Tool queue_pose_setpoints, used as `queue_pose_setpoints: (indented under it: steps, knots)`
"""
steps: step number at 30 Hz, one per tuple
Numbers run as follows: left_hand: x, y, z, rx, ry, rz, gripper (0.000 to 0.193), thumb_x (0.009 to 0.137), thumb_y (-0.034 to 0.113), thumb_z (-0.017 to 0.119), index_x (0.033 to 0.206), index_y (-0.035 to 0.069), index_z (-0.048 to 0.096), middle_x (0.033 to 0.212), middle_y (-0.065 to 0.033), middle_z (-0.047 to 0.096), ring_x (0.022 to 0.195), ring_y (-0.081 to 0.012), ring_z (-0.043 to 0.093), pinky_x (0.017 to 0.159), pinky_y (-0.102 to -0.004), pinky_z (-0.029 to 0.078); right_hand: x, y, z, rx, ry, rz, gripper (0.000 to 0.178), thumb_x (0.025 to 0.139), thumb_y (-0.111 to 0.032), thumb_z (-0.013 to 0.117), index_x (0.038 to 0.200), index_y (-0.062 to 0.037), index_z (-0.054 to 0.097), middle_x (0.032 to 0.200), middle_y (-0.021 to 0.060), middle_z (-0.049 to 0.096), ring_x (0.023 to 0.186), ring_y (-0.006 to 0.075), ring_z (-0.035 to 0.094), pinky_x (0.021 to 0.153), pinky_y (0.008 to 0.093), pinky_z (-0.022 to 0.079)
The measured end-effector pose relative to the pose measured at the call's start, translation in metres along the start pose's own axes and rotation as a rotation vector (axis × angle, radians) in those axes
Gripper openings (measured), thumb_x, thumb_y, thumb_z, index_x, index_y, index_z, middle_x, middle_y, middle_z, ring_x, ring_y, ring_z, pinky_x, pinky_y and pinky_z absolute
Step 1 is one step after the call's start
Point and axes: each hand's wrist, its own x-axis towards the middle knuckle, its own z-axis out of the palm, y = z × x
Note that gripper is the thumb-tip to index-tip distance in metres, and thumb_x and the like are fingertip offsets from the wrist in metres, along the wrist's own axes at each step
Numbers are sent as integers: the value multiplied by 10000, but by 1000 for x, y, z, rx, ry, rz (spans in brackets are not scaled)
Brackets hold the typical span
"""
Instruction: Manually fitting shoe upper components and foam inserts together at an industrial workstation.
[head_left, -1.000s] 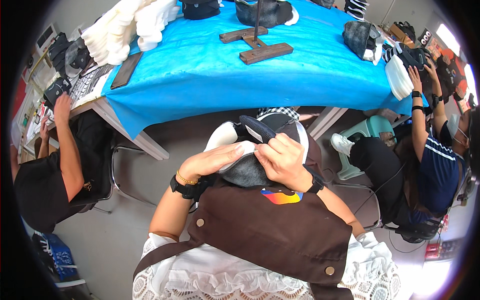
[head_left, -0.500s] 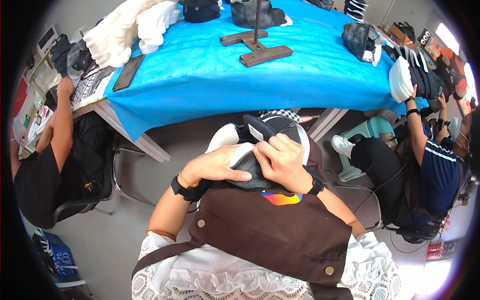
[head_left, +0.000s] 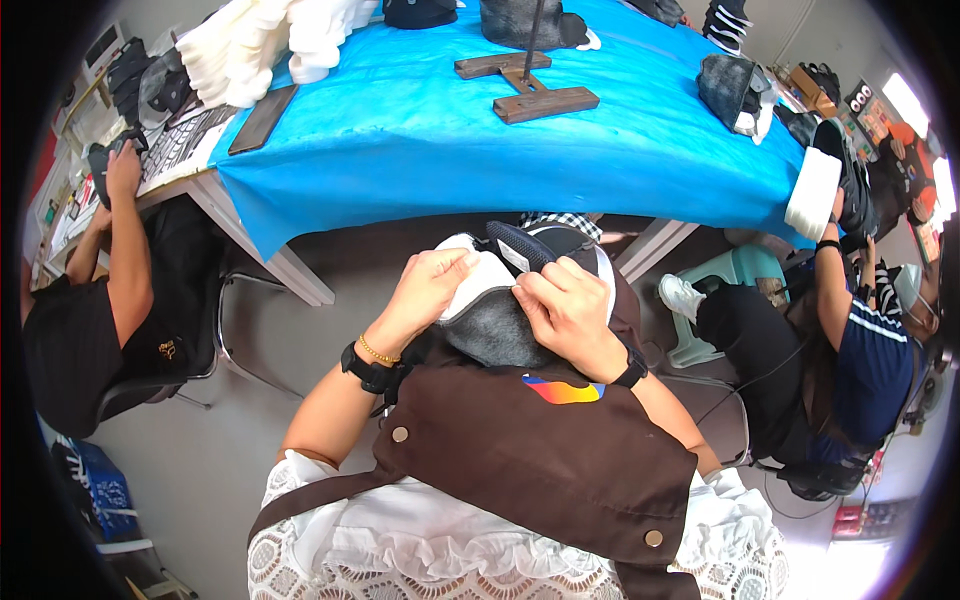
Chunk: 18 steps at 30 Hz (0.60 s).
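In my lap lies what looks like a shoe upper (head_left: 492, 328) with a grey felt-like face, a white edge and black-and-white panels behind. A dark mesh tongue (head_left: 519, 247) with a small white label sticks up from it. My left hand (head_left: 428, 290) is closed, pinching the white edge at its left side. Opposite it, my right hand (head_left: 569, 309) grips the same edge near the tongue, its fingers curled in. Between the two hands the white strip is spread out. Whether either hand holds a small tool is hidden.
Ahead stands a table with a blue cover (head_left: 400, 140). On it are a wooden-footed stand (head_left: 545, 104) with a metal rod, stacked white sole-like pieces (head_left: 228, 70) and grey uppers (head_left: 733, 90). Co-workers sit left and right; the right one holds a white-soled black shoe (head_left: 815, 190).
My left hand has moved up along the white edge and folded its thumb in, baring more of the white strip and grey face. The right hand keeps its grip, nearly unmoved.
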Motion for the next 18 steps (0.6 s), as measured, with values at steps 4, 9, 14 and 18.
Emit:
queue_pose_setpoints:
  steps: [4,9,14,18]
  knots:
    - [-4,8,-1,-16,34,39,419,1005,317,575,750,-11,521,607,7,353,602,-61,338,500,-283,317,2,-3,1,-18,3,65,132,778,-141,755,766,-115,627,668,13,488,618,193,531,533,335,439]
    - [-9,44,3,112,44,134,401,984,276,605,742,-29,507,589,-88,351,558,-105,332,491,-309,334,-2,-1,1,-58,18,59,130,770,-126,758,766,-111,629,650,20,474,597,201,520,528,333,429]
    - [-3,30,6,390,204,-1,308,963,220,617,783,-24,565,628,-181,400,563,-238,295,501,-353,369,-1,-1,-5,-12,1,-17,138,755,-118,762,764,-106,624,648,24,467,593,203,517,528,332,424]
    - [-7,42,7,366,101,123,293,970,217,613,801,-19,581,617,-169,408,548,-228,313,499,-359,370,-2,-1,-2,-10,34,12,138,763,-110,759,759,-105,620,641,24,456,586,203,503,527,331,413]
